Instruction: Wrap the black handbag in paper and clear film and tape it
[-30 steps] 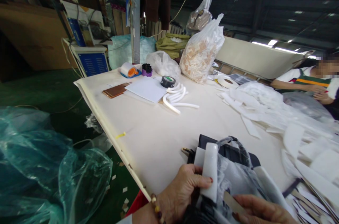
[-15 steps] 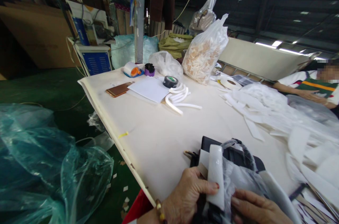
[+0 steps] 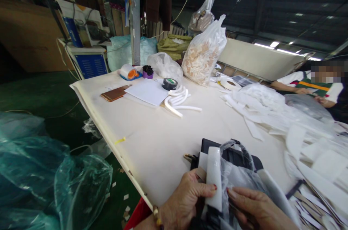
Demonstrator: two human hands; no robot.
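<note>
At the near edge of the cream table (image 3: 152,132), my left hand (image 3: 185,199) grips a black object (image 3: 231,152) wrapped in clear plastic (image 3: 236,177), its thumb pressing a white foam strip (image 3: 214,175) against it. My right hand (image 3: 258,208) lies on the plastic just right of the strip, fingers curled onto the wrap. A beaded bracelet (image 3: 156,215) sits on my left wrist. A small metal plug (image 3: 189,157) sticks out at the black object's left side.
White foam strips (image 3: 272,114) pile up on the right. Farther back lie a phone (image 3: 114,93), a white sheet (image 3: 148,91), black tape (image 3: 170,83), white tubing (image 3: 178,100) and a bag of chips (image 3: 202,56). Another person (image 3: 312,85) sits far right. Green plastic (image 3: 40,175) fills the left floor.
My right hand has slid up over the plastic toward the foam strip. The left hand keeps its grip. The view has shifted a little.
</note>
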